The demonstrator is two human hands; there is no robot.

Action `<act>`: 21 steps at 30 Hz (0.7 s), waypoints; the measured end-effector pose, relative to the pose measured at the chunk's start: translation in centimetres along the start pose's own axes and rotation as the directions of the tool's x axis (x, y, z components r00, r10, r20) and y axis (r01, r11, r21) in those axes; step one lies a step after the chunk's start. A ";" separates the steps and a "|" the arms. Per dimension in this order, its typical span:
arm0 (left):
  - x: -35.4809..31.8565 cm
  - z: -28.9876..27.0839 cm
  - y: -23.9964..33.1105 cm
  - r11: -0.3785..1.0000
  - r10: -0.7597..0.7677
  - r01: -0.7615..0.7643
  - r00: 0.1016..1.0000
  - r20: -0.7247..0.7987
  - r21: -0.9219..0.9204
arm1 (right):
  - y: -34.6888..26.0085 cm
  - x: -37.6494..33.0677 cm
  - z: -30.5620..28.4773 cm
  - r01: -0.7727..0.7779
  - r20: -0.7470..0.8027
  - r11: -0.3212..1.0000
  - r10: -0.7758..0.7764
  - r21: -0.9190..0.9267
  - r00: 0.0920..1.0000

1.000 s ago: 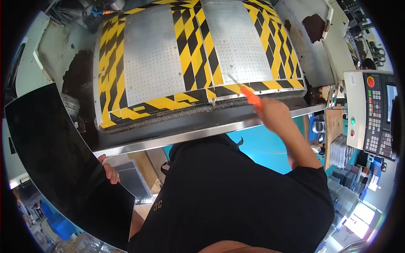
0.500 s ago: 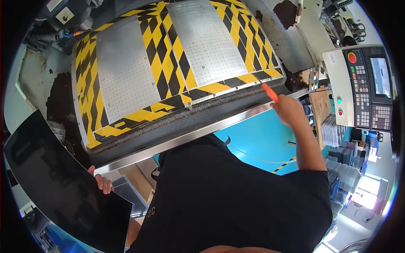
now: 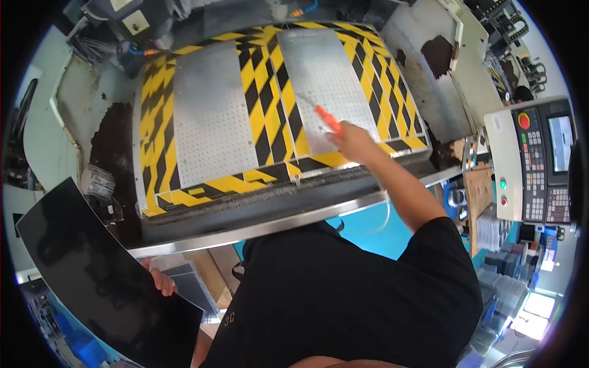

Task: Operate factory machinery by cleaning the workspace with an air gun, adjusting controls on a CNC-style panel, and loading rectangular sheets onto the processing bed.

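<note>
Two perforated plates [image 3: 211, 113] (control panel [image 3: 543, 162] right)

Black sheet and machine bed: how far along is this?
Done: nothing visibly finished; the two perforated plates lie bare. In hand: the right hand holds an orange tool over the right plate, and the left hand grips the black sheet off to the side. Left: the sheet is not yet on the bed.

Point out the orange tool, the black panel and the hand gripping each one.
orange tool [image 3: 327, 118], head view, on its shaft.
right hand [image 3: 354, 142], head view, on its back.
black panel [image 3: 86, 270], head view, on its face.
left hand [image 3: 161, 281], head view, on its fingers.
</note>
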State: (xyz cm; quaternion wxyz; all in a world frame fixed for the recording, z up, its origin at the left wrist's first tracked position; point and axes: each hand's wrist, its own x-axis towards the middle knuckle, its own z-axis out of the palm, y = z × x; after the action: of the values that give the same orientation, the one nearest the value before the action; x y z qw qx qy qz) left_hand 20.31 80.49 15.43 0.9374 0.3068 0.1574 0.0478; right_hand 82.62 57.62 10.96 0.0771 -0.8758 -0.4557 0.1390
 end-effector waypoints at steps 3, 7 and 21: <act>-2.1 1.2 -0.8 0.998 -0.020 0.025 0.995 -0.093 0.055 | -0.8 8.3 -0.6 -0.395 -0.059 0.770 0.486 0.501 0.872; -2.3 4.0 -3.1 0.986 0.130 -0.144 0.980 -0.151 -0.087 | -2.7 15.4 1.4 -0.121 -0.147 0.977 0.147 0.176 0.978; -0.7 -0.5 -0.5 0.998 -0.029 0.026 0.998 -0.051 -0.056 | 6.7 4.4 -4.0 -0.343 -0.149 0.938 0.347 0.051 0.926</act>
State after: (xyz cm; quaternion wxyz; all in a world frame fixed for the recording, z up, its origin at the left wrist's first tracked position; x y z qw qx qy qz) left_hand 19.53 80.24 14.94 0.9418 0.2770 0.1845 0.0471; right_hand 91.54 57.36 12.26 0.0973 -0.9495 -0.2854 0.0871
